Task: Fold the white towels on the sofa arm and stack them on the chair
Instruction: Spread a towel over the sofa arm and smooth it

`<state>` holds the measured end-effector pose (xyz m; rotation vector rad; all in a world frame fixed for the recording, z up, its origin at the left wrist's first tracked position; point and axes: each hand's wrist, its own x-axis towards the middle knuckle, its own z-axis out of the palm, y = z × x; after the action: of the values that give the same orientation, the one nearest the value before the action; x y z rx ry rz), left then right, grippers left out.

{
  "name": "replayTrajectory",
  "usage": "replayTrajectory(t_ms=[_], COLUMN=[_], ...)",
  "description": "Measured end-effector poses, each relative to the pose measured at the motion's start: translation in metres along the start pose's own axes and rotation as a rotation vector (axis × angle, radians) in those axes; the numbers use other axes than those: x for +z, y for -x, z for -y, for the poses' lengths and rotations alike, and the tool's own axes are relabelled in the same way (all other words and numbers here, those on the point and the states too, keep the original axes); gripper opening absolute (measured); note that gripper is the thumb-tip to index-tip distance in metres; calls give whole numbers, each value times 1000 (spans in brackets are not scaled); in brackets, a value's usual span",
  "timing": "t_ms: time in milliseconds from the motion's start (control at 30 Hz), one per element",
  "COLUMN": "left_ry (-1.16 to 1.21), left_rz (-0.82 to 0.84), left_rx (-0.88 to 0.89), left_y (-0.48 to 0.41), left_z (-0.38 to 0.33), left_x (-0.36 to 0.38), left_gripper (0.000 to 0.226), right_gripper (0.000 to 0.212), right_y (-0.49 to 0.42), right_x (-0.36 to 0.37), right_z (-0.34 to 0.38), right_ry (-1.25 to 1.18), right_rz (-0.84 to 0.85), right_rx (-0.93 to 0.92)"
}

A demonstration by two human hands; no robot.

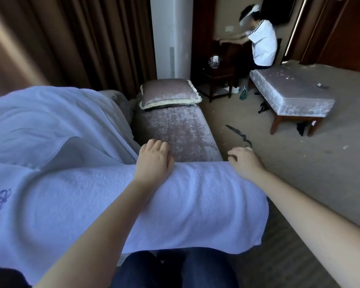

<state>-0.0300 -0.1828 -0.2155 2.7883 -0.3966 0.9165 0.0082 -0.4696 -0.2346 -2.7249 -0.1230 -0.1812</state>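
A broad white towel (185,204) fills the foreground. It is draped across the rounded sofa arm, which it hides, and its right end hangs over the edge above the carpet (299,173). A second white towel (50,121) lies crumpled behind and to the left of it, one loose corner overlapping the first. Brown curtains (81,38) hang along the left, and a tall white column unit (170,34) stands beside them. The sofa seat (175,129), in mauve velvet, stretches away beyond the towels. A fringed cushion (168,93) of the same cloth sits at its far end. To the right, well apart, stands a padded bench (289,88) on wooden legs. Behind it a second person (262,44) in a white top leans over dark furniture near a small side table (218,75). The left hand (154,161) rests palm down on the front towel's far edge, fingers straight and reaching onto the seat, holding nothing. The right hand (245,163) sits at the towel's far right corner with its fingers loosely curled; whether it pinches the cloth cannot be told. A blue embroidered emblem (0,199) marks the towel's left end, and a green bottle (243,93) stands on the carpet by the bench.
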Motion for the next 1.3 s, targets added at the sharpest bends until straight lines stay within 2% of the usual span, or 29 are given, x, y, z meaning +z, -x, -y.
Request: replayTrajectory(t_ms=[67,133,300,400,533,600,667,767,900,1067,1300], left_ry=[-4,-2,52,143,102,74,28,-62,-194,-238,-187], left_rz=[-22,-52,-192,-197,-99,-67,-16,50,54,-60,-72], left_rx=[13,45,157,219,247,225,251,262,222,261,244], left_y=[2,3,25,74,157,189,210,224,229,226,239], left_z=[0,-1,-18,-38,-52,-51,-47,-42,-41,-41,-36], left_x=[1,-2,-25,-33,-30,-25,-16,-4,13,25,25], left_gripper=[22,21,16,3,11,25,43,57,71,46,35], right_gripper=[25,27,22,20,18,17,26,40,30,21,19], right_y=[18,45,121,161,202,213,222,226,217,212,218], right_x=[-1,1,23,39,64,79,96,116,128,123,100], right_z=[5,9,5,7,8,6,2,-3,-5,-10,-20], right_ry=[-75,-139,-65,-24,-4,36,97,174,176,151,96], right_rz=[-258,-441,-525,-545,-541,-535,-504,-468,-596,-670,-685], right_rx=[-188,-358,-527,-540,-541,-534,-560,-577,-543,-527,-447])
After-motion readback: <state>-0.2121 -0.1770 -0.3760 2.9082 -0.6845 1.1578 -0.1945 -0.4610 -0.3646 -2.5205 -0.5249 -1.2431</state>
